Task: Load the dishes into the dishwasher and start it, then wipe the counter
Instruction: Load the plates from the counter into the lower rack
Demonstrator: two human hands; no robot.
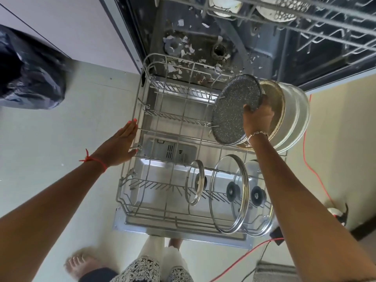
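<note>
Bright, even light falls on the pale floor [61, 149], with soft shadows. The dishwasher tub [203, 37] is dark. Glare marks the steel door panel [154, 174] and the glass lids [230, 192]. Wide-angle distortion bows the edges; the foot [81, 263] and the black bag [28, 74] are blurred.

Looks like a home kitchen: an open built-in dishwasher [203, 43] beside a pale cabinet front [85, 27], its lower rack [140, 110] pulled out over a pale floor [61, 129] with glass pot lids [230, 192], a speckled plate [232, 110] and pale plates [295, 119] on edge, a black rubbish bag [30, 68] alongside
</note>
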